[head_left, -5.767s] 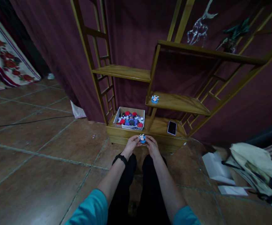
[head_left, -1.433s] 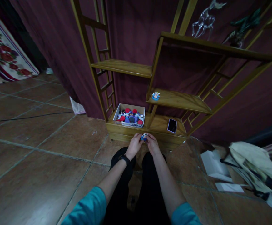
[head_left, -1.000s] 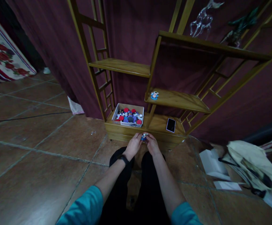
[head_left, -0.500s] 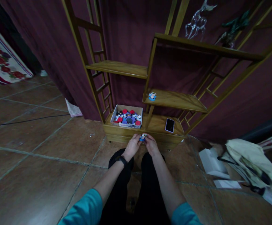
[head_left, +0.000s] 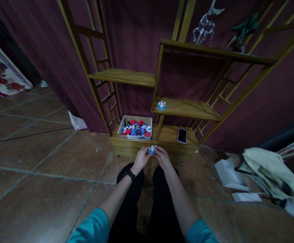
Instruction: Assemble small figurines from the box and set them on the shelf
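Note:
A small figurine [head_left: 152, 149] with a round blue base is held between my two hands, in front of the shelf's lower edge. My left hand [head_left: 142, 158] pinches it from the left, with a dark band on the wrist. From the other side, the fingers of my right hand [head_left: 162, 157] close on it. A similar blue-based figurine [head_left: 161, 105] stands on the middle right shelf [head_left: 189, 108]. Just beyond my hands, an open cardboard box [head_left: 136, 137] on the bottom shelf holds many small pieces with red, purple and grey round bases.
A phone [head_left: 182, 135] lies on the bottom shelf, right of the divider. A clear glass deer [head_left: 204, 28] and a green ornament [head_left: 241, 32] stand on the upper right shelf. White boxes [head_left: 230, 175] and a pale bag [head_left: 268, 168] lie on the tiled floor at right.
The figurine in my hands has turned slightly, and more of its front and blue base shows. The camera view has shifted a little; the shelf things stay put.

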Tool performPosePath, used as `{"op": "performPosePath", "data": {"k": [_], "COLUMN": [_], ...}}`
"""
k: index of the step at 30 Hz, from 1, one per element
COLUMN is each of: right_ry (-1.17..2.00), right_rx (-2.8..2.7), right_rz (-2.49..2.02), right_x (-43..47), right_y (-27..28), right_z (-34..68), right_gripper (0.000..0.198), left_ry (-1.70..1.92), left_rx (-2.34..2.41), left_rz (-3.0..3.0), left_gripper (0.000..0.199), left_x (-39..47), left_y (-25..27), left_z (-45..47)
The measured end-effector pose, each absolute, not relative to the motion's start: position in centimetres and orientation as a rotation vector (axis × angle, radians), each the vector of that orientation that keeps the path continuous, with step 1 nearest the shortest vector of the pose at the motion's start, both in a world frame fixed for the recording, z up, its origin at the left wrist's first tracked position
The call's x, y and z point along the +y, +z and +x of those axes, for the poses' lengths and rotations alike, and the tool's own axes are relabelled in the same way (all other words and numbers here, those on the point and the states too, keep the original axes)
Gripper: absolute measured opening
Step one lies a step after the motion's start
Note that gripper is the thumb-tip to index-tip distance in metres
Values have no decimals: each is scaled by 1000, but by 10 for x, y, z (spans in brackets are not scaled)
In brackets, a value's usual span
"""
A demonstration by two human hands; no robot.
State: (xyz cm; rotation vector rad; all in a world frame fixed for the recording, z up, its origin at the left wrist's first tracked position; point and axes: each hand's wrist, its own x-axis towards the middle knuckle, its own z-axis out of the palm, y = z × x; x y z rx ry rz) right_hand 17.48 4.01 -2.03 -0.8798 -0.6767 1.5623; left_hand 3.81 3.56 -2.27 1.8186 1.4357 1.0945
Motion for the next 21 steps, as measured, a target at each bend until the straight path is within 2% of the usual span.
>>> {"op": "performPosePath", "data": {"k": [14,21], "right_ry": [1531,1517], "right_rx": [-644,-652], "right_rz": [-921,-943], "right_x": [43,41], "right_y": [-28,-25], "right_z": [177,175], "right_gripper": [27,27], "left_ry": [1212,1227], "left_rx": [1265,1200], "left_rz": [1505,1416], "left_gripper": [46,45], "left_x": [38,41], "left_y": [-30,-27], "left_z": [40,39]}}
